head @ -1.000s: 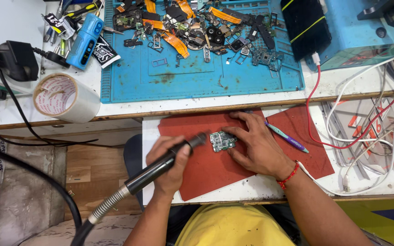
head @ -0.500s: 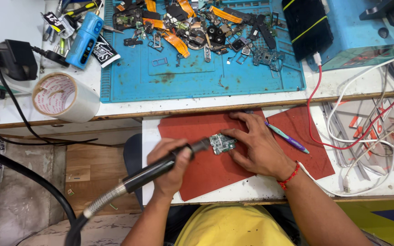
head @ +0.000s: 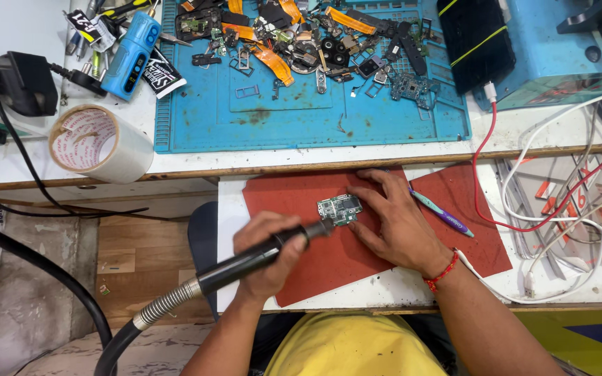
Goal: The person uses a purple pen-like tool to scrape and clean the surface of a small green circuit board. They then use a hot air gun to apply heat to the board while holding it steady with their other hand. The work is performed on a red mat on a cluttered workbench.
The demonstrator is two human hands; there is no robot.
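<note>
Low in the frame's centre, on a red mat [head: 315, 257], our left hand [head: 267, 254] is wrapped around a black rotary handpiece [head: 259, 256], its tip touching a small green circuit board [head: 339, 208]. Our right hand [head: 395, 223] lies spread, fingertips pinning that board. Beside it rests a pen [head: 442, 214]; upper left, a tape roll [head: 99, 143].
</note>
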